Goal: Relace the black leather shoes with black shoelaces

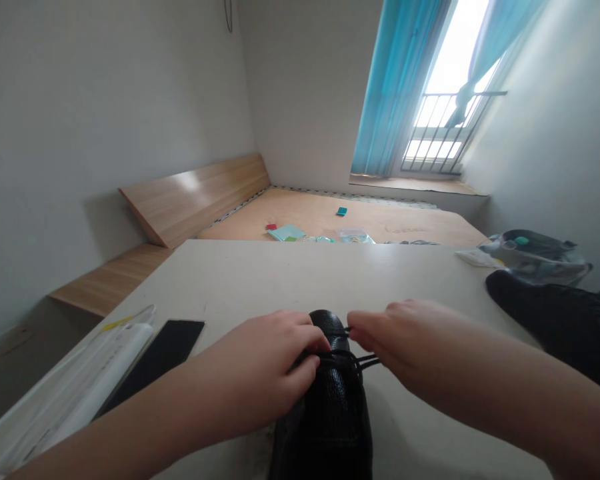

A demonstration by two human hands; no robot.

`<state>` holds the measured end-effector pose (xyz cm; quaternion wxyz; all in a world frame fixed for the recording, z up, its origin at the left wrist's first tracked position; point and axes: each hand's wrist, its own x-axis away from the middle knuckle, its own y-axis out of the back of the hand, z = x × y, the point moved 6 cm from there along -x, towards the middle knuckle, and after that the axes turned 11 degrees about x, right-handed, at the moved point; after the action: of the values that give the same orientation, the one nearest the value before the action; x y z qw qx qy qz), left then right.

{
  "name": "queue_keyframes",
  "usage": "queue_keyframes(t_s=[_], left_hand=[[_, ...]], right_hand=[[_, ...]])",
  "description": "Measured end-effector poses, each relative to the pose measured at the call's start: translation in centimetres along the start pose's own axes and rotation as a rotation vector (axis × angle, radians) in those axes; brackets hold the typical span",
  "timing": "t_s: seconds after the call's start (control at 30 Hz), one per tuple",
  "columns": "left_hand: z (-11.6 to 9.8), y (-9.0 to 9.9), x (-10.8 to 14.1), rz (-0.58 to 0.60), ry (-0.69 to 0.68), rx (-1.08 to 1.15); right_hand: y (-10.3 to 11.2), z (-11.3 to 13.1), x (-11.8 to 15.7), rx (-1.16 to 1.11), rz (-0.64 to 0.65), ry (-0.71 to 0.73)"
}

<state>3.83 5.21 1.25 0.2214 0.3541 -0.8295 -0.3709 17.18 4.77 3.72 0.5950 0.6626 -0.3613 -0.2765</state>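
We see a black pebbled-leather lace-up shoe [333, 420] standing on a pale cream tabletop [260, 283] between our two hands. Its long axis runs straight away from us, with the toe forward and the heel cut off by the lower edge of the view. Our left hand [253, 373] is the nearer to the laces: its curled fingers [310, 340] lie over the shoe's upper and appear closed around a thin black lace [337, 359]. Our right hand [410, 337] sits just right of the toe, its fingertips [355, 327] reaching in beside the lace ends; whether they are pinching anything, we cannot tell. To the left of our left hand lie a flat black rectangular device [167, 353] and a long white plastic-wrapped packet [65, 393]. Well to the right of our right hand, a second black leather shoe [545, 320] lies just in front of a crumpled clear plastic bag [535, 257].
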Motion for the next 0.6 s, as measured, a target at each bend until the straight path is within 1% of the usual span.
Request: queue_keyframes(t_s=[0.03, 0.1, 0.2, 0.27, 0.37, 0.5, 0.6], left_hand=[[0.1, -0.2, -0.1, 0.004, 0.003, -0.009], [0.2, -0.5, -0.3, 0.004, -0.009, -0.001], [0.1, -0.7, -0.5, 0.010, -0.037, 0.042], [0.1, -0.7, -0.4, 0.027, -0.040, 0.058], [-0.3, -0.3, 0.0, 0.065, -0.043, 0.074], [-1.7, 0.1, 1.0, 0.136, -0.127, 0.120], [-1.9, 0.0, 1.1, 0.102, -0.176, 0.110]], right_hand=[[-0.2, 0.3, 0.1, -0.055, 0.046, 0.034], [0.3, 0.8, 0.3, -0.217, 0.097, 0.098], [1.7, 1.2, 0.2, -0.427, 0.121, 0.135], [2.2, 1.7, 0.1, -0.541, 0.132, 0.159], [2.1, 2.3, -0.2, -0.688, 0.148, 0.189], [1.5, 2.4, -0.7, -0.856, 0.203, 0.210], [1.3, 2.7, -1.0, -0.968, 0.243, 0.240]])
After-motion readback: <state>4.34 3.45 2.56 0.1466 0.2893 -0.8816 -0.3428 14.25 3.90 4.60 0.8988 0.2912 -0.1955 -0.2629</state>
